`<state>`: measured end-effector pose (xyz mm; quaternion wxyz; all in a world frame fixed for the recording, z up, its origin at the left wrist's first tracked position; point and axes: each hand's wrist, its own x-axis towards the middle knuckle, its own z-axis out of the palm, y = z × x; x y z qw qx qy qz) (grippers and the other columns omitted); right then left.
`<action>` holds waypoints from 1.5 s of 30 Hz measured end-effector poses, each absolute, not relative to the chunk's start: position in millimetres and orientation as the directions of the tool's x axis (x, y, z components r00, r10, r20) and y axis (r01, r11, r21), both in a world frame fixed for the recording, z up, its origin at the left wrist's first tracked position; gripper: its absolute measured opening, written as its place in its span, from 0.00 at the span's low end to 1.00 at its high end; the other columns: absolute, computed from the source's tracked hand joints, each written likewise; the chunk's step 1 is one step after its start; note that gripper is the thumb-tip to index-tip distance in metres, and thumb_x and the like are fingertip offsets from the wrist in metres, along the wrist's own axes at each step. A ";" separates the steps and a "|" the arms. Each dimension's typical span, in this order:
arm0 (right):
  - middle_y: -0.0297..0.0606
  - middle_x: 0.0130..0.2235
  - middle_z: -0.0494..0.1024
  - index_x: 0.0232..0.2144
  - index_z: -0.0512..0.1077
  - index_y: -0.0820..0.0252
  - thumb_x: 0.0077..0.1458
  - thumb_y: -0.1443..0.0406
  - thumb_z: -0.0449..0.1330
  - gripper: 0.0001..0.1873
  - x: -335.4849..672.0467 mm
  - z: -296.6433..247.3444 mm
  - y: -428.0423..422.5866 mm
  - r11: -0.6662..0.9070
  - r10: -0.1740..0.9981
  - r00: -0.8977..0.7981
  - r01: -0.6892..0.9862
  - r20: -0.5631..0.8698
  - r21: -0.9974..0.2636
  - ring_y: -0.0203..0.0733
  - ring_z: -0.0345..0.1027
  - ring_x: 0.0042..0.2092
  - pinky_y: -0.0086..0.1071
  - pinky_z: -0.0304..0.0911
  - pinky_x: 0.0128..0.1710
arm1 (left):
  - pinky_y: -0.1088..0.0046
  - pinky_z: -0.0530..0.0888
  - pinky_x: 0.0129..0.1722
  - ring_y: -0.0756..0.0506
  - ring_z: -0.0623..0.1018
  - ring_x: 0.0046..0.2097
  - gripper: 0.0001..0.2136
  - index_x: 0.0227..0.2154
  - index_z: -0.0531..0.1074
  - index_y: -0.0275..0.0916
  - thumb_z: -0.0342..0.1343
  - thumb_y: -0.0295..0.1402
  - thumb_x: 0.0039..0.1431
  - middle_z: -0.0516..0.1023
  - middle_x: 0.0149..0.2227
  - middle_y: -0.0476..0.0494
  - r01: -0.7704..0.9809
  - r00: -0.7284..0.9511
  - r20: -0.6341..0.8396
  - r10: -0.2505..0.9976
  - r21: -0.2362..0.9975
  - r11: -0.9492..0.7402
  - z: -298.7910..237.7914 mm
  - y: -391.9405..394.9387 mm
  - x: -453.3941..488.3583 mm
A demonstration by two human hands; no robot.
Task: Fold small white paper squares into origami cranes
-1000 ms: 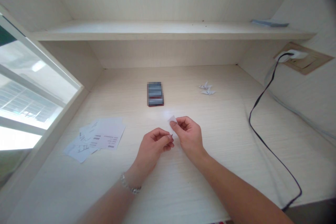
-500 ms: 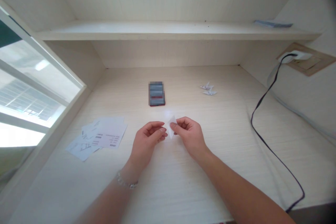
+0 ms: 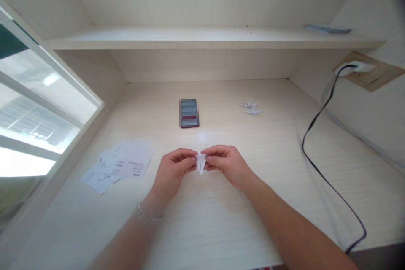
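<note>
A small white folded paper piece (image 3: 201, 163) hangs point-down between my two hands, just above the pale wooden desk (image 3: 221, 215). My left hand (image 3: 173, 171) pinches its left top corner with thumb and fingers closed. My right hand (image 3: 225, 164) pinches its right top corner the same way. Both hands are near the middle of the desk, their fingertips almost touching. A bracelet shows on my left wrist.
A dark phone (image 3: 189, 113) lies flat behind my hands. Several printed paper slips (image 3: 122, 166) are spread at the left. Small folded paper pieces (image 3: 251, 107) sit at the back right. A black cable (image 3: 319, 173) runs from a wall socket (image 3: 360, 67) across the right side. A shelf (image 3: 202, 38) spans above.
Both hands have come closer together and lowered slightly. The paper piece has turned from standing up between the fingers to pointing down, now pinched at both top corners.
</note>
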<state>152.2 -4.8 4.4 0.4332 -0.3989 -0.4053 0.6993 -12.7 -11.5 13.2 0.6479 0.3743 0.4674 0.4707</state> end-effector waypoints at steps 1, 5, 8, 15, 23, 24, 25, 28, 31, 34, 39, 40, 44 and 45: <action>0.36 0.26 0.77 0.30 0.77 0.61 0.41 0.67 0.64 0.09 152.1 5.1 -4.9 -0.302 0.931 -0.297 -0.295 -0.213 -0.907 0.35 0.69 0.27 0.32 0.66 0.32 | 0.74 0.71 0.32 0.50 0.74 0.30 0.05 0.27 0.75 0.34 0.60 0.26 0.44 0.75 0.26 0.46 -0.259 0.125 -0.257 0.958 0.924 0.282 13.4 -11.6 -12.6; 0.38 0.27 0.77 0.27 0.77 0.63 0.42 0.65 0.63 0.08 150.3 7.5 -4.8 -0.322 0.927 -0.290 -0.298 -0.236 -0.899 0.34 0.69 0.27 0.32 0.66 0.31 | 0.74 0.71 0.33 0.50 0.74 0.30 0.05 0.27 0.76 0.33 0.58 0.25 0.45 0.75 0.25 0.45 -0.230 0.137 -0.257 0.957 0.931 0.283 11.2 -11.7 -12.5; 0.37 0.25 0.76 0.27 0.76 0.63 0.40 0.64 0.65 0.09 148.2 7.6 -4.5 -0.295 0.940 -0.245 -0.231 -0.238 -0.927 0.34 0.68 0.26 0.30 0.65 0.29 | 0.74 0.71 0.33 0.50 0.74 0.30 0.06 0.28 0.76 0.33 0.59 0.28 0.45 0.77 0.27 0.44 -0.192 0.126 -0.252 0.960 0.943 0.272 7.6 -11.8 -12.1; 0.30 0.20 0.72 0.22 0.69 0.63 0.34 0.65 0.67 0.12 144.1 8.1 -4.0 -0.288 0.951 -0.175 -0.206 -0.254 -0.935 0.33 0.68 0.23 0.28 0.65 0.25 | 0.75 0.71 0.30 0.51 0.74 0.28 0.12 0.31 0.74 0.35 0.64 0.29 0.40 0.76 0.26 0.46 -0.166 0.052 -0.239 0.970 0.955 0.244 3.4 -10.7 -11.7; 0.29 0.20 0.72 0.22 0.66 0.61 0.37 0.65 0.66 0.12 143.3 3.2 -4.1 -0.197 0.979 -0.086 -0.208 -0.183 -0.958 0.33 0.67 0.23 0.28 0.64 0.26 | 0.76 0.70 0.29 0.51 0.73 0.28 0.11 0.31 0.73 0.34 0.62 0.33 0.43 0.75 0.26 0.46 -0.137 0.063 -0.263 0.963 0.953 0.269 4.3 -12.1 -5.0; 0.29 0.20 0.72 0.23 0.65 0.61 0.38 0.65 0.66 0.12 143.6 2.3 -4.0 -0.175 0.984 -0.074 -0.201 -0.163 -0.964 0.33 0.67 0.23 0.28 0.63 0.27 | 0.76 0.70 0.29 0.51 0.72 0.27 0.10 0.29 0.73 0.34 0.62 0.34 0.44 0.75 0.26 0.46 -0.100 0.074 -0.251 0.965 0.961 0.258 4.1 -12.2 -4.6; 0.29 0.20 0.72 0.24 0.66 0.61 0.38 0.65 0.66 0.12 144.1 1.5 -3.8 -0.157 0.987 -0.070 -0.191 -0.146 -0.969 0.34 0.68 0.24 0.29 0.63 0.27 | 0.76 0.69 0.28 0.51 0.72 0.27 0.09 0.27 0.73 0.34 0.61 0.35 0.44 0.74 0.24 0.47 -0.058 0.080 -0.234 0.969 0.969 0.239 4.0 -12.2 -4.6; 0.32 0.23 0.75 0.34 0.68 0.61 0.40 0.64 0.65 0.17 145.8 -0.2 -3.3 -0.142 0.986 -0.105 -0.156 -0.126 -0.978 0.36 0.69 0.27 0.31 0.64 0.29 | 0.76 0.68 0.28 0.51 0.72 0.26 0.09 0.25 0.73 0.34 0.59 0.36 0.46 0.73 0.22 0.47 0.061 0.083 -0.173 0.981 0.984 0.168 4.5 -12.4 -6.3; 0.34 0.25 0.75 0.34 0.71 0.62 0.41 0.62 0.64 0.15 146.5 -1.7 -3.0 -0.114 0.984 -0.147 -0.063 -0.103 -0.992 0.37 0.68 0.28 0.30 0.62 0.29 | 0.76 0.68 0.28 0.50 0.72 0.27 0.09 0.26 0.73 0.35 0.58 0.37 0.48 0.73 0.23 0.47 0.142 0.109 -0.127 0.986 0.984 0.111 5.2 -13.8 -7.2; 0.34 0.25 0.73 0.25 0.72 0.62 0.44 0.60 0.62 0.10 145.9 -2.4 -3.6 -0.062 0.990 -0.125 0.037 -0.066 -0.997 0.35 0.65 0.27 0.29 0.60 0.28 | 0.75 0.67 0.29 0.50 0.72 0.28 0.09 0.27 0.73 0.35 0.57 0.37 0.49 0.74 0.25 0.47 0.159 0.117 -0.082 0.990 0.985 0.063 5.7 -15.9 -5.4; 0.34 0.24 0.72 0.25 0.72 0.62 0.46 0.59 0.61 0.10 144.8 -1.5 -5.1 -0.040 0.993 -0.108 0.072 -0.047 -0.997 0.35 0.63 0.27 0.29 0.59 0.28 | 0.75 0.68 0.30 0.49 0.72 0.29 0.09 0.30 0.74 0.37 0.56 0.37 0.51 0.75 0.27 0.47 0.165 0.089 -0.036 0.995 0.986 0.021 7.8 -17.5 -2.9; 0.34 0.25 0.73 0.25 0.72 0.62 0.46 0.59 0.61 0.10 144.6 -1.3 -5.4 -0.038 0.993 -0.109 0.075 -0.046 -0.996 0.35 0.63 0.27 0.29 0.59 0.28 | 0.75 0.68 0.30 0.49 0.72 0.29 0.08 0.29 0.74 0.37 0.56 0.37 0.51 0.76 0.27 0.47 0.173 0.092 -0.036 0.995 0.985 0.020 8.4 -17.6 -2.9; 0.34 0.24 0.72 0.26 0.73 0.61 0.47 0.59 0.60 0.11 143.6 -1.0 -6.3 -0.027 0.995 -0.096 0.088 -0.035 -0.996 0.35 0.63 0.27 0.29 0.58 0.27 | 0.76 0.67 0.30 0.48 0.73 0.30 0.08 0.29 0.74 0.37 0.56 0.37 0.51 0.76 0.28 0.46 0.180 0.091 -0.027 0.995 0.984 0.011 10.3 -18.2 -2.8; 0.33 0.23 0.72 0.26 0.73 0.61 0.47 0.58 0.60 0.11 143.3 -1.1 -6.4 -0.025 0.996 -0.086 0.089 -0.033 -0.996 0.35 0.63 0.26 0.29 0.58 0.27 | 0.76 0.67 0.30 0.48 0.72 0.30 0.08 0.29 0.74 0.37 0.55 0.37 0.51 0.76 0.28 0.46 0.181 0.085 -0.018 0.996 0.984 0.003 10.6 -18.5 -2.7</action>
